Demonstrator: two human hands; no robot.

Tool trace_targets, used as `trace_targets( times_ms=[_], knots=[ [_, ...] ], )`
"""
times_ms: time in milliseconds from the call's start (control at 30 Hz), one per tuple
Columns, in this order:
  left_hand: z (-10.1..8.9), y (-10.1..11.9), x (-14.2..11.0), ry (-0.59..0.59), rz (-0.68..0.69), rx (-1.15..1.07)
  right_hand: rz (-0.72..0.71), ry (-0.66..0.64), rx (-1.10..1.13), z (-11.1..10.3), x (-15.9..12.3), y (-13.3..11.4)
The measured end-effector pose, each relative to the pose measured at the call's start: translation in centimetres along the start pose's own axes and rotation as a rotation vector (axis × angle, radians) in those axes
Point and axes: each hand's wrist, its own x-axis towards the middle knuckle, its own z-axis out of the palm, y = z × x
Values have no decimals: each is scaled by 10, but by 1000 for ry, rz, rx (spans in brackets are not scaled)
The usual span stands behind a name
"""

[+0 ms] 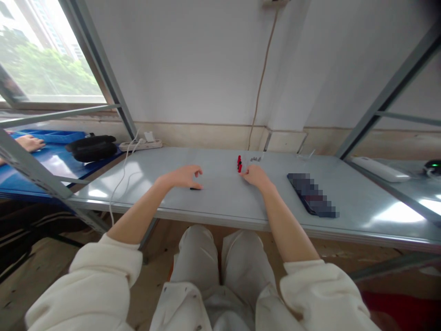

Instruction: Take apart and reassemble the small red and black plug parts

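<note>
My left hand (184,176) is over the left middle of the grey table, fingers curved with a gap between them and the thumb. A thin black piece (196,188) lies just below it, by the thumb tip; I cannot tell whether they touch. My right hand (255,175) rests at the table's middle, its fingertips drawn together beside a short row of small red pieces (240,168) with a black part among them. Whatever those fingertips hold, if anything, is hidden. Several small grey metal-looking bits (255,159) lie just behind the right hand.
A dark phone-like slab (310,195), partly pixelated, lies right of my right arm. A power strip (141,145) with a white cable stands at the back left. On the blue table at left are a black case (92,148), a blue tray (57,136) and another person's hand (30,143).
</note>
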Motion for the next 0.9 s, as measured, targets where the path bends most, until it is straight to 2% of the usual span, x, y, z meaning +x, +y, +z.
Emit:
trace_targets(
  times_ms=[67, 133, 300, 400, 467, 600, 667, 733, 900],
  knots=[
    [10, -9, -15, -41, -24, 7, -11, -8, -6, 1, 1, 2],
    [19, -12, -23, -38, 7, 3, -23, -20, -11, 2, 3, 4],
    [29, -7, -21, 43, -5, -8, -32, -36, -20, 4, 6, 7],
    [27, 2, -5, 111, -56, -24, -44, -52, 7, -1, 4, 9],
    [24, 12, 12, 208, -76, -82, -40, -101, 64, -5, 3, 12],
    [23, 35, 52, 377, -158, -389, 28, -189, 197, -12, 2, 22],
    [31, 41, 69, 505, -189, -495, 60, -193, 242, -12, 4, 27],
    [42, 42, 79, 551, -225, -548, 81, -193, 290, -11, 7, 33],
    [66, 32, 82, 556, -197, -398, 144, -77, 225, -11, 10, 42]
  ],
)
